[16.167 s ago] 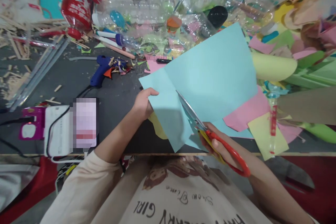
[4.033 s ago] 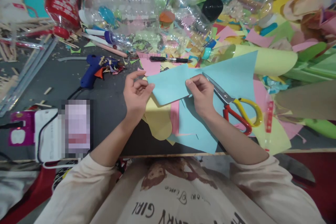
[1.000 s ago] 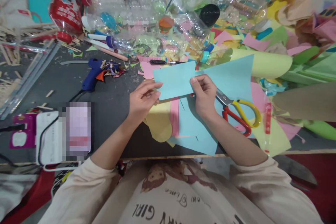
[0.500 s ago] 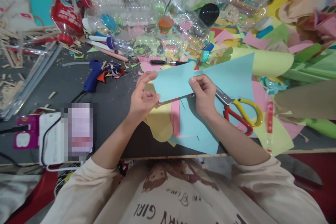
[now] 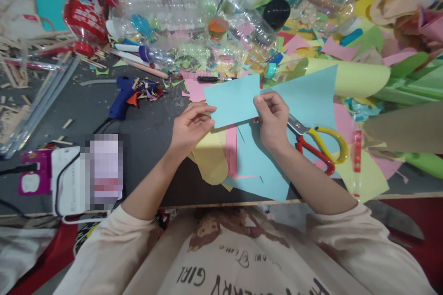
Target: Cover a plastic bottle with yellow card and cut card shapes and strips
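Observation:
A small light-blue paper rectangle [image 5: 233, 100] is held up between my two hands. My left hand [image 5: 191, 126] pinches its lower left corner between thumb and fingers. At the right edge my right hand [image 5: 273, 117] grips it, thumb on the front face and the other fingers curled behind. Below lies a larger light-blue sheet [image 5: 261, 166] with cut edges. Scissors [image 5: 320, 143] with one red and one yellow handle lie on that sheet, their blades partly hidden by my right hand. Yellow paper [image 5: 211, 161] and a pink strip [image 5: 231, 152] sit under the held piece.
A blue glue gun [image 5: 119, 101] lies to the left, above a phone [image 5: 105, 166] and a white box [image 5: 67, 182]. Clear plastic bottles [image 5: 155, 4] and coloured scraps crowd the back. A black pen [image 5: 211, 79] and a rolled yellow sheet [image 5: 353, 80] lie beyond my hands.
The held paper has shifted slightly right and away from me. My left fingers have moved from the paper's left edge to its lower left corner.

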Available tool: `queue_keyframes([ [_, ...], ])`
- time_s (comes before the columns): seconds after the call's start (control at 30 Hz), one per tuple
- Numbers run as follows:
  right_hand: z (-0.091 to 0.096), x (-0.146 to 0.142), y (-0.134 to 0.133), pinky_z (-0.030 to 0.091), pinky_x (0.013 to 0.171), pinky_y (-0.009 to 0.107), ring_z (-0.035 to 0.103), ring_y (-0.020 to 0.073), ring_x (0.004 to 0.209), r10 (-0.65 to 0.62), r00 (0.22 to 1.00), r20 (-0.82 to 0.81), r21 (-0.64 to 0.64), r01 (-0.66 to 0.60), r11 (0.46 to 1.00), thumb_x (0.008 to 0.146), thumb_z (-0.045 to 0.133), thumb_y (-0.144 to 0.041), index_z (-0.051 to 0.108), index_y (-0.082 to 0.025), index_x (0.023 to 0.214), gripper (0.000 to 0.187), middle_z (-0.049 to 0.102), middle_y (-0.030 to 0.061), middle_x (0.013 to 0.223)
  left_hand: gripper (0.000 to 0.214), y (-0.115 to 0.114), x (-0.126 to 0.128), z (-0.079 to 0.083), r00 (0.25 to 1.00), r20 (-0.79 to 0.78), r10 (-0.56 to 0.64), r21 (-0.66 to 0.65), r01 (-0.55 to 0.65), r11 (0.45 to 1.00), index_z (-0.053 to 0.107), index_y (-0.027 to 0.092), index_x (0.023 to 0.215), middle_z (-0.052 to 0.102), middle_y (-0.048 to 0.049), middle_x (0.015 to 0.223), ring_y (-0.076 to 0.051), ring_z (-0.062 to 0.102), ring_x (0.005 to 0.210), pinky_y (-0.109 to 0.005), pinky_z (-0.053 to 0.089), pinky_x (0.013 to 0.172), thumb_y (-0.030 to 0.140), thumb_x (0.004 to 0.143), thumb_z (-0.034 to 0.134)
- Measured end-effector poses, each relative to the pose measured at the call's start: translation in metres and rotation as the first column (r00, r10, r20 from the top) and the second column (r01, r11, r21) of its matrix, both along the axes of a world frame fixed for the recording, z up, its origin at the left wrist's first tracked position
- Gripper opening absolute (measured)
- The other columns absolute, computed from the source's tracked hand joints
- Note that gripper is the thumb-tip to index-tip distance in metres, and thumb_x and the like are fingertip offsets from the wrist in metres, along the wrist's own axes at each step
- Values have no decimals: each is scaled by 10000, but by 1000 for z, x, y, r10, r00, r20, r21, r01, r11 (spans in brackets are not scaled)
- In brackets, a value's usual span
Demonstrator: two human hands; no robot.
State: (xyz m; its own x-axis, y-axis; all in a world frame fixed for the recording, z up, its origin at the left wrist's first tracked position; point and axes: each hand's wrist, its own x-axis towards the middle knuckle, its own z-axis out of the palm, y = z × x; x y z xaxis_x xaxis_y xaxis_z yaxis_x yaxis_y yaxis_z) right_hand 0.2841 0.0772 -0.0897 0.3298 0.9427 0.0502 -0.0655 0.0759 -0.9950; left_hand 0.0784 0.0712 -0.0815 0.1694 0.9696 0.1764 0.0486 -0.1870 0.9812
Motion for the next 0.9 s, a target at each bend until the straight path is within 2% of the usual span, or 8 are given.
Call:
queue_keyframes([
  [0.23,3,0,-2,360,394,211,416,84,505,37,999,-28,-41,-38,998,725,743,-680,590,-240,714,466,438,-48,618,170,-4,2,-1,996,-35,81,19,-80,997,781,228,979,654,-42,1037,-66,625,691,-207,580,678,257,815,750],
  [0.3,4,-1,-3,387,398,228,432,82,470,101,990,-97,-66,-108,992,761,676,-720,604,-247,765,479,467,-47,619,187,-4,1,-3,995,-35,97,32,-96,995,770,235,1015,647,-42,1059,-50,607,647,-201,574,649,277,836,739],
  [0.4,5,-3,-4,443,425,253,492,96,447,258,946,-194,-83,-278,957,773,624,-757,621,-248,842,514,524,-48,600,264,-4,-1,-7,991,-57,117,63,-114,992,737,256,1108,634,-54,1133,-47,607,636,-211,570,648,349,862,730],
  [0.5,8,-3,-7,486,497,273,543,111,481,416,895,-158,-106,-435,894,740,691,-721,622,-223,701,504,564,-36,556,444,-4,-1,-12,989,-86,117,71,-111,991,653,298,1260,584,-81,1290,-61,639,665,-218,566,642,462,855,731],
  [0.6,11,-1,-8,460,522,282,525,109,484,482,876,-20,-197,-476,857,764,725,-627,623,-197,524,503,561,-10,498,660,-5,2,-16,993,-115,39,30,-36,999,493,352,1419,532,-101,1395,-85,674,680,-227,564,618,555,834,721],
  [0.67,12,0,-8,443,530,288,525,113,485,469,883,9,-229,-455,861,786,716,-561,638,-191,483,484,566,2,476,746,-7,4,-15,993,-116,-26,0,26,1000,417,363,1463,570,-101,1357,-117,698,712,-238,570,621,589,819,718],
  [0.73,12,2,-7,431,535,292,541,120,490,451,893,-6,-233,-439,868,783,702,-518,644,-191,466,459,589,12,474,750,-8,5,-11,995,-89,-52,-16,51,999,407,343,1458,639,-90,1241,-153,716,779,-248,578,647,602,820,706],
  [0.9,12,3,-7,334,465,269,462,101,445,481,877,22,-272,-457,847,735,738,-495,588,-189,441,450,539,-4,429,552,-8,3,1,998,-57,-36,-74,32,997,519,248,1309,709,-54,972,-179,715,854,-264,577,722,555,873,660],
])
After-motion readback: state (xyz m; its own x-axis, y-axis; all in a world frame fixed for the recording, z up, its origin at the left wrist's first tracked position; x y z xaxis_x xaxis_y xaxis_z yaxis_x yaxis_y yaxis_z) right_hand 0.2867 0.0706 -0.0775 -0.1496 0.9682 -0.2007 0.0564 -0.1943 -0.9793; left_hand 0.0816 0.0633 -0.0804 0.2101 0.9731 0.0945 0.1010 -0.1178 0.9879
